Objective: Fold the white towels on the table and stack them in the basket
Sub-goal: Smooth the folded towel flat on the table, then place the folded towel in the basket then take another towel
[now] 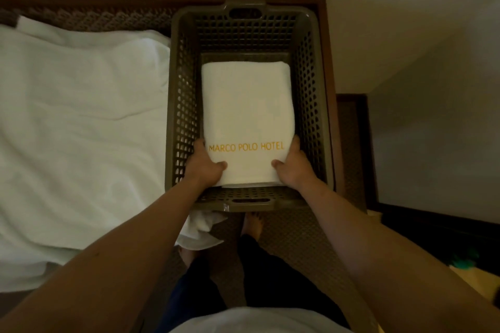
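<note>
A folded white towel (246,113) with orange "MARCO POLO HOTEL" lettering lies inside the brown perforated plastic basket (313,89). My left hand (207,167) grips the towel's near left corner, thumb on top. My right hand (290,166) grips the near right corner the same way. Both hands are inside the basket, at its near end. To the left of the basket, a heap of unfolded white towels (75,121) covers the table.
The basket stands on a dark wood-framed woven table (324,43) near its right edge. A towel corner (203,229) hangs off the table's front edge. My bare feet (253,224) stand on the patterned floor below. A pale wall lies to the right.
</note>
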A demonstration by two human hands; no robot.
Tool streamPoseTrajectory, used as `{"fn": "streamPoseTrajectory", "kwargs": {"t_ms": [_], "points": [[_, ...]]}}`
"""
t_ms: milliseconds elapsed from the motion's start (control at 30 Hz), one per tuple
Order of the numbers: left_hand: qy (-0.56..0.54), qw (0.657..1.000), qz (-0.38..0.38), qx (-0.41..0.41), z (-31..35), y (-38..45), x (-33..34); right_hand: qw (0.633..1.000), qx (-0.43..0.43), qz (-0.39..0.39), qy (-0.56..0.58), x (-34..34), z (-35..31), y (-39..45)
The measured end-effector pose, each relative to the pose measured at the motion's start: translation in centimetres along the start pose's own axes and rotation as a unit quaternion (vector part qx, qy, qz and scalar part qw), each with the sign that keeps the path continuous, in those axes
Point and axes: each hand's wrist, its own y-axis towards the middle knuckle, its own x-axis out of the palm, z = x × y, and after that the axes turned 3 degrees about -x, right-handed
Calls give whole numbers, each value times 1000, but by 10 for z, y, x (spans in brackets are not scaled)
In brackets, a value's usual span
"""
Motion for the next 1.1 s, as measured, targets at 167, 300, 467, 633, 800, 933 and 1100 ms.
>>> {"fn": "streamPoseTrajectory", "kwargs": {"t_ms": [167,300,467,633,800,933,1100], "points": [[45,997,61,16,-5,-7,8,1000,-14,-12,-21,-4,5,-3],[172,978,96,67,-4,-16,15,988,-29,36,-147,0,-5,-14],[296,917,117,240,-5,-26,15,905,-189,123,-361,10,-11,-32],[369,908,-62,189,-2,-14,10,915,-159,-33,-370,10,-14,-19],[392,895,-104,184,-1,-10,8,923,-140,-56,-353,3,-25,-8],[372,903,-131,172,1,-15,1,926,-118,-76,-349,3,-33,-12],[207,949,-63,229,-2,-52,-34,944,-118,-75,-298,6,-51,-38]]}}
